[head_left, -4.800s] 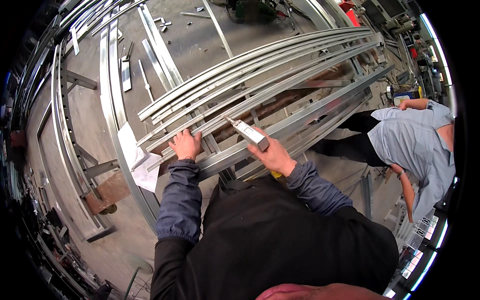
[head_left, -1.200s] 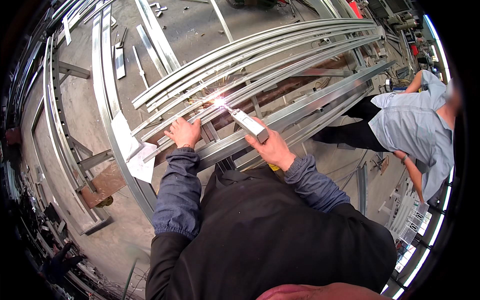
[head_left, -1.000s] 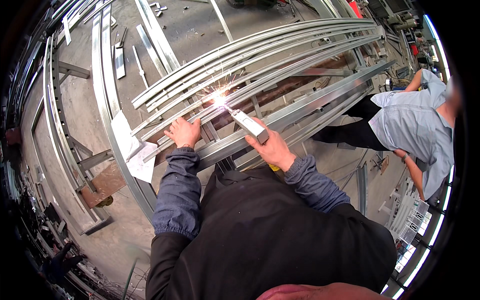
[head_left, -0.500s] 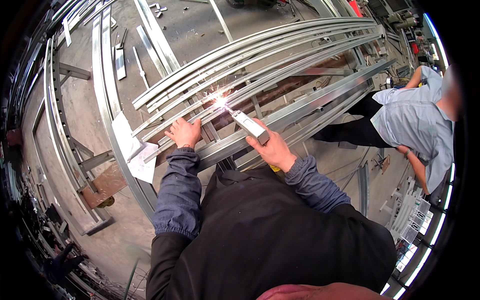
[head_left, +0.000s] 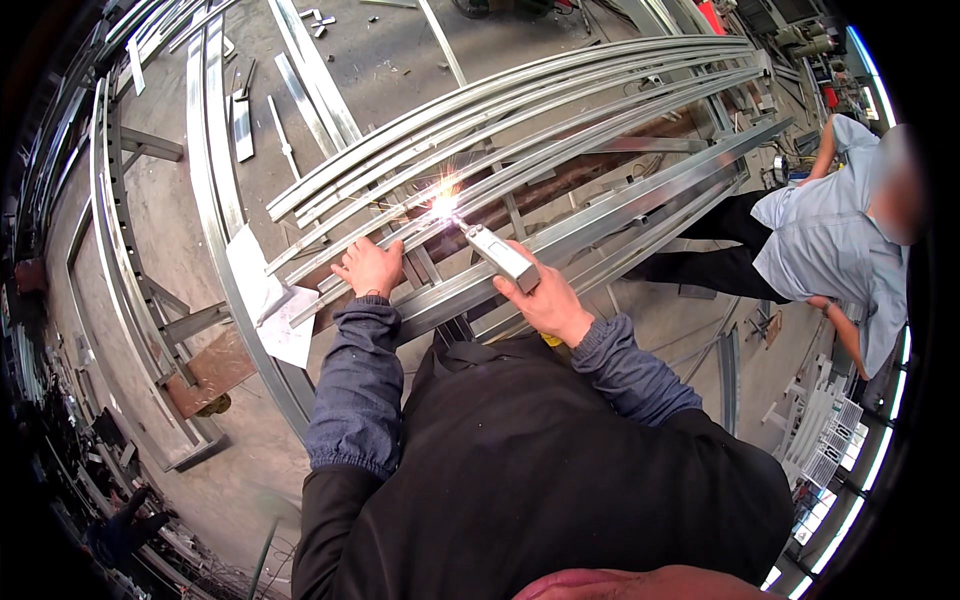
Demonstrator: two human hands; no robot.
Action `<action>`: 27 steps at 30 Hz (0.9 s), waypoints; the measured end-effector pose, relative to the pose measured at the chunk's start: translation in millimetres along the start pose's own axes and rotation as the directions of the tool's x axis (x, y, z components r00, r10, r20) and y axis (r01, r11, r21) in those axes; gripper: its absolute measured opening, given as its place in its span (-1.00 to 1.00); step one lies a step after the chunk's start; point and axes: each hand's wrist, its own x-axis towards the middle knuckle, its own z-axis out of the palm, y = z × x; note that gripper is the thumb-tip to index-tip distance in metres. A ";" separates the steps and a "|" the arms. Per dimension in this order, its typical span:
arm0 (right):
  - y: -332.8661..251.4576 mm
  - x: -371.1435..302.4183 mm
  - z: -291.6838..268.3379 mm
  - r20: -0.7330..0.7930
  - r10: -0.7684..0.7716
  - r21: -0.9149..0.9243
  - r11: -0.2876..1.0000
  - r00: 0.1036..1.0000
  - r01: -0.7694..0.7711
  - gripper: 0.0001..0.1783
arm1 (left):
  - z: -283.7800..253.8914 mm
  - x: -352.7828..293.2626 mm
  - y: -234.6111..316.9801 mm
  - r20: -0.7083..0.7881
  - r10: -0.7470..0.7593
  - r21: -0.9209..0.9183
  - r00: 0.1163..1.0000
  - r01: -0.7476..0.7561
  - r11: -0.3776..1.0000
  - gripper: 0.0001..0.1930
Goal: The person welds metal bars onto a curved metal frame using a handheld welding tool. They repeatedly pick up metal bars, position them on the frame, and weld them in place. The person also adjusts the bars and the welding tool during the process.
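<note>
My right hand [head_left: 555, 305] is wrapped around a silver, box-shaped handheld welding gun [head_left: 502, 257]. Its nozzle points up and left at a thin metal rail [head_left: 505, 188], where a bright spot throws sparks [head_left: 445, 200]. The glare hides the exact contact point. Left of the sparks, my left hand [head_left: 369, 269] grips the near rails from above, fingers bent over them and thumb toward the glow. Several long silvery rails lie side by side across the frame, beyond a wider steel beam [head_left: 600, 232] close to my body.
White paper sheets [head_left: 285, 335] lie on a steel beam [head_left: 215, 180] at the left. A co-worker in a light shirt [head_left: 825, 225] stands at the right. Loose metal strips [head_left: 242, 128] are on the floor beyond. Another steel frame [head_left: 120, 270] stands farther left.
The spark spray now rises more steeply, and the glow has shifted very slightly. My hands hold nearly the same places. The co-worker at the right has shifted a little.
</note>
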 end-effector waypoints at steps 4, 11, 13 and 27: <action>0.5 -0.1 -0.4 0.002 0.000 -0.002 1.000 1.000 0.000 -0.19 | -3.2 -1.5 2.0 0.008 -0.006 0.004 1.000 0.006 1.000 -0.12; -1.5 -8.7 -6.8 -0.042 -0.036 0.064 0.997 0.998 0.039 -0.20 | -14.7 -2.6 4.8 0.105 0.017 0.053 0.994 -0.023 0.998 -0.17; -3.1 -10.5 -11.7 -0.055 -0.023 0.078 0.997 0.998 0.027 -0.20 | -19.5 0.1 2.9 0.127 0.025 0.058 0.992 -0.032 0.998 -0.19; -2.8 -11.3 -23.4 -0.061 -0.024 0.060 0.998 0.998 0.027 -0.20 | -38.9 3.9 -15.6 0.057 0.245 -0.037 0.968 -0.243 0.969 -0.59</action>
